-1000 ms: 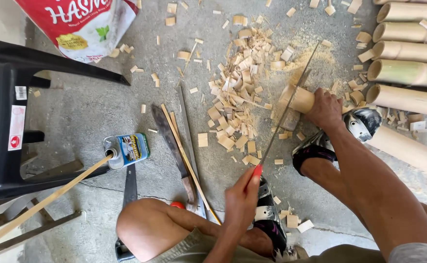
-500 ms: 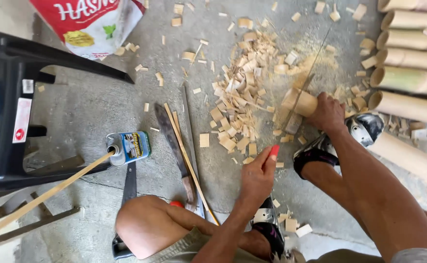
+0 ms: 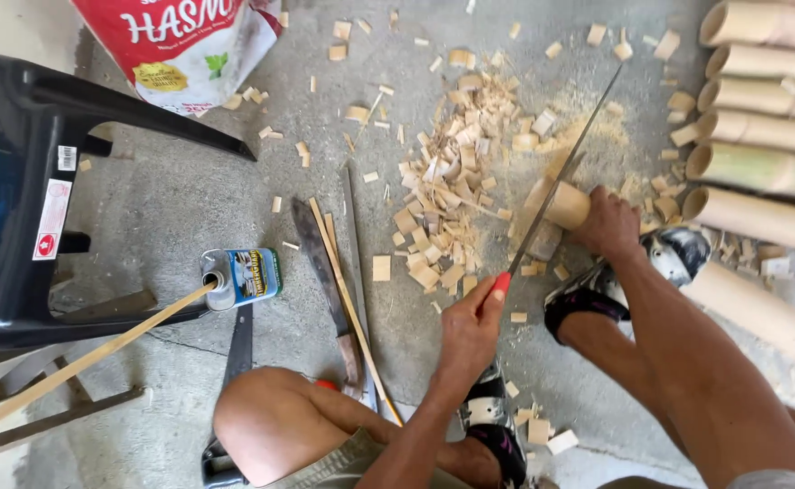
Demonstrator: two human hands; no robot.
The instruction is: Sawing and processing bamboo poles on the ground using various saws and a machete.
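Grey concrete floor, littered with bamboo chips (image 3: 443,217) at centre frame. Your right hand (image 3: 607,222) was wrapped around a short bamboo piece (image 3: 560,205), right of centre. Your left hand (image 3: 472,324), lower centre, was closed round the red handle of a saw (image 3: 565,167), whose blade crossed the piece.

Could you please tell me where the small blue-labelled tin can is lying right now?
In the head view the tin can lies on its side on the concrete floor, left of centre, beside the black plastic chair and left of the long knife.
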